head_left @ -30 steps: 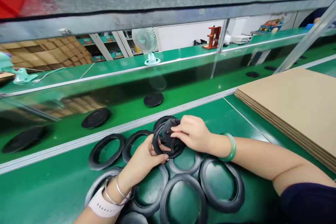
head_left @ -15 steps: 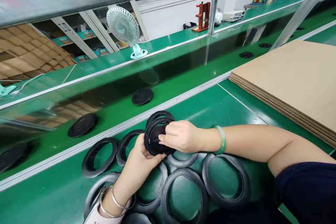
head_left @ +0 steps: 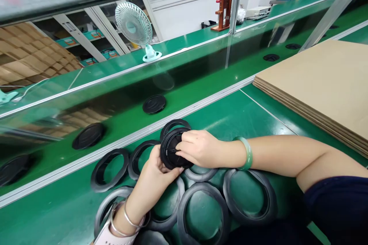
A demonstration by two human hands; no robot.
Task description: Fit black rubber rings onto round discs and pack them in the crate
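Observation:
Both my hands hold one round black part (head_left: 171,148) with a ring around it, lifted a little above the green table (head_left: 235,115). My left hand (head_left: 156,172) grips its lower left edge from below. My right hand (head_left: 198,148), fingers curled, presses on its centre and right side. Several loose black rubber rings (head_left: 109,168) lie flat on the table under and around my hands, one ring (head_left: 249,197) beneath my right forearm. Another ring (head_left: 172,124) lies just behind the held part.
A stack of cardboard sheets (head_left: 322,84) lies at the right. Black round discs (head_left: 154,104) ride on the green conveyor belt beyond a metal rail (head_left: 120,141), another disc (head_left: 88,136) further left. A small fan (head_left: 133,23) and a red-brown fixture (head_left: 222,13) stand further back.
The view has tilted down and shifted. The black part was turned from edge-up to nearly face-on between my hands, which stayed closed on it and moved slightly left.

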